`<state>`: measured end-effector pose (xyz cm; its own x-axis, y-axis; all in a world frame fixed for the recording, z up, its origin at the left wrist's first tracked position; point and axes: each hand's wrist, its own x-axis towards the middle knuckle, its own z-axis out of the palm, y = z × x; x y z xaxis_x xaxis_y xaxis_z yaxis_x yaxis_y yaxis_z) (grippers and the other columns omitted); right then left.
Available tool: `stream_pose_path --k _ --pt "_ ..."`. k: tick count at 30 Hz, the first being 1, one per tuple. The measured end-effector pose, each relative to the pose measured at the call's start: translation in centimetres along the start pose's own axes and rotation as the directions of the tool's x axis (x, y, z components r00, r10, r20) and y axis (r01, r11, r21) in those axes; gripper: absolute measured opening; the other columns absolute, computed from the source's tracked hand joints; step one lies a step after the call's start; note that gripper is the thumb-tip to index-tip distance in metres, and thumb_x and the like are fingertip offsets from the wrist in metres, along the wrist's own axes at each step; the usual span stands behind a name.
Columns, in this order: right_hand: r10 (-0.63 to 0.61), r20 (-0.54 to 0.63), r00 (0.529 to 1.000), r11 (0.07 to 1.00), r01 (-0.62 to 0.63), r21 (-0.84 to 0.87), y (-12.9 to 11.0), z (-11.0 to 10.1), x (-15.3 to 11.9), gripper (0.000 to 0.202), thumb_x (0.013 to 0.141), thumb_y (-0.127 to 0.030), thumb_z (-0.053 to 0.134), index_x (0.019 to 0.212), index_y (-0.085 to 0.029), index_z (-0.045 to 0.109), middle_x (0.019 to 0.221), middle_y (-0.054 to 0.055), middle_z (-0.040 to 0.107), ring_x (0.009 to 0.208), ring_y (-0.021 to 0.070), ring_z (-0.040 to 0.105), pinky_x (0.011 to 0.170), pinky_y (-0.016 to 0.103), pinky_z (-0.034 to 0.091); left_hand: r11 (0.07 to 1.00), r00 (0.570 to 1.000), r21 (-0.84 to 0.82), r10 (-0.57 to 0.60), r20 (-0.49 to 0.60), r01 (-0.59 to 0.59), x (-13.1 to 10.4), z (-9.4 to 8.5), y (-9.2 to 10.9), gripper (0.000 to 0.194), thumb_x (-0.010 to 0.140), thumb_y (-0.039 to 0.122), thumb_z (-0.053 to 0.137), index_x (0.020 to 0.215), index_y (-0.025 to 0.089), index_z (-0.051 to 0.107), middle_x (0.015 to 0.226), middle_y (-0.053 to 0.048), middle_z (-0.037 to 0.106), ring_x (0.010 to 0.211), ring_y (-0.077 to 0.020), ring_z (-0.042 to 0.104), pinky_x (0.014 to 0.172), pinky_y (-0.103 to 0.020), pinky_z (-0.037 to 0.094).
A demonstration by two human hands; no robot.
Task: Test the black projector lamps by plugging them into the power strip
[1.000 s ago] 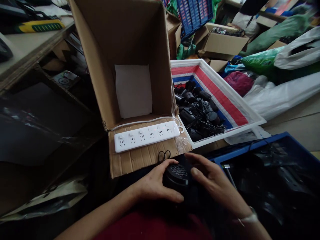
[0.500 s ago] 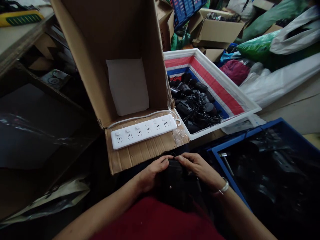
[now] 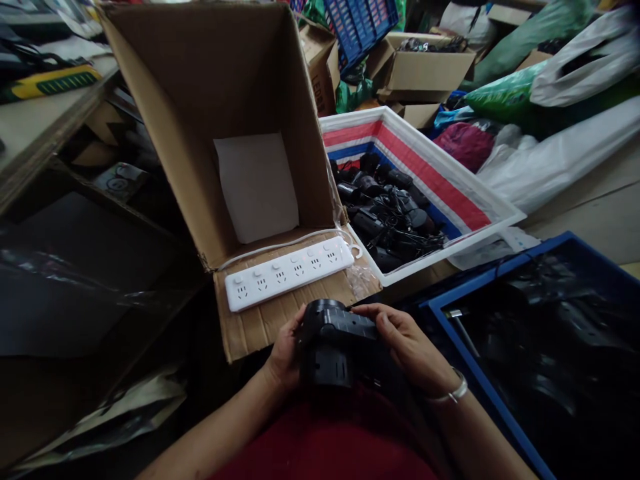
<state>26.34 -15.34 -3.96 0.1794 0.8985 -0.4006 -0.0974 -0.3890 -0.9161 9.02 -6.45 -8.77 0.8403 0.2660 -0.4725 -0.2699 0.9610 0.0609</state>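
Close to my body I hold a black plastic device (image 3: 330, 340) with a rounded, drum-like part, slots in its casing and a longer arm-like section; I cannot make out its exact kind. My left hand (image 3: 287, 350) is closed round its left side, with most of the fingers hidden beneath or behind it. At the upper right end, my right hand (image 3: 403, 343) grips it, thumb on top and index finger along the far edge. A white power strip (image 3: 290, 272) lies just beyond my hands on a cardboard flap (image 3: 260, 331).
An open cardboard box (image 3: 195, 167) stands on its side behind the strip, with white paper (image 3: 260, 187) inside. Right of it, a white-rimmed striped bin (image 3: 450, 177) holds black devices and cables. A blue crate (image 3: 457, 300) with dark parts is at right, a table edge (image 3: 55, 140) at left.
The black device has been raised and turned, so its round part and slots now show. My left hand has shifted left along it. The view has tilted slightly upward.
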Motion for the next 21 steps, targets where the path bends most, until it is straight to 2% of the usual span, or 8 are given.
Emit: stream_pose_path --k 5,8,10,13,17,21 --pt "-0.025 0.036 0.999 1.000 0.025 0.015 -0.1 0.2 -0.4 0.051 0.081 -0.061 0.054 0.109 -0.019 0.062 0.102 0.009 0.066 0.090 0.0212 0.060 0.076 0.031 0.046 1.000 1.000 0.007 0.019 -0.005 -0.018 -0.5 0.8 -0.1 0.047 0.089 0.043 0.042 0.107 0.005 0.064 0.092 -0.014 0.073 0.084 -0.0257 0.067 0.087 -0.039 0.046" --pt "-0.011 0.057 0.998 1.000 0.011 0.008 0.0 0.0 -0.7 0.051 0.083 -0.060 0.052 0.114 -0.020 0.057 0.107 0.011 0.065 0.099 0.0249 0.060 0.083 0.036 0.046 0.990 0.991 0.060 0.130 -0.036 -0.128 -1.0 1.4 -0.5 0.036 0.088 0.036 0.048 0.110 0.011 0.062 0.099 -0.012 0.071 0.089 -0.0246 0.066 0.086 -0.038 0.045" --pt "-0.009 0.074 0.997 1.000 0.010 -0.009 0.2 -0.2 -0.9 0.052 0.085 -0.060 0.050 0.118 -0.020 0.054 0.111 0.012 0.063 0.103 0.0267 0.059 0.087 0.041 0.046 0.971 0.977 0.112 0.214 -0.002 -0.213 -1.2 1.7 -0.8 0.032 0.088 0.032 0.048 0.113 0.013 0.058 0.104 -0.013 0.069 0.094 -0.0246 0.064 0.087 -0.038 0.044" --pt "-0.009 0.092 0.996 0.999 0.013 -0.047 0.8 -0.8 -1.3 0.054 0.087 -0.060 0.044 0.122 -0.019 0.053 0.115 0.014 0.061 0.103 0.0280 0.059 0.091 0.046 0.045 0.949 0.962 0.170 0.251 0.108 -0.267 -1.2 1.8 -1.2 0.032 0.089 0.031 0.049 0.117 0.016 0.053 0.114 -0.014 0.064 0.101 -0.0266 0.060 0.090 -0.040 0.042" --pt "0.028 0.030 0.999 0.997 -0.026 -0.067 1.4 -1.1 -1.5 0.050 0.089 -0.058 0.041 0.119 -0.020 0.055 0.119 0.013 0.059 0.108 0.0290 0.057 0.094 0.046 0.043 0.912 0.953 0.283 0.266 0.148 -0.298 -1.3 1.6 -1.1 0.037 0.086 0.036 0.056 0.119 0.018 0.048 0.116 -0.014 0.059 0.101 -0.0267 0.058 0.088 -0.041 0.042" --pt "0.146 -0.040 0.989 0.988 -0.143 0.061 1.2 -0.7 -1.4 0.052 0.088 -0.059 0.043 0.121 -0.020 0.051 0.121 0.015 0.056 0.098 0.0278 0.061 0.083 0.045 0.050 0.857 0.943 0.392 0.303 0.140 -0.333 -1.3 1.4 -1.0 0.048 0.078 0.037 0.069 0.118 0.020 0.048 0.110 -0.011 0.060 0.092 -0.0218 0.059 0.081 -0.034 0.043"
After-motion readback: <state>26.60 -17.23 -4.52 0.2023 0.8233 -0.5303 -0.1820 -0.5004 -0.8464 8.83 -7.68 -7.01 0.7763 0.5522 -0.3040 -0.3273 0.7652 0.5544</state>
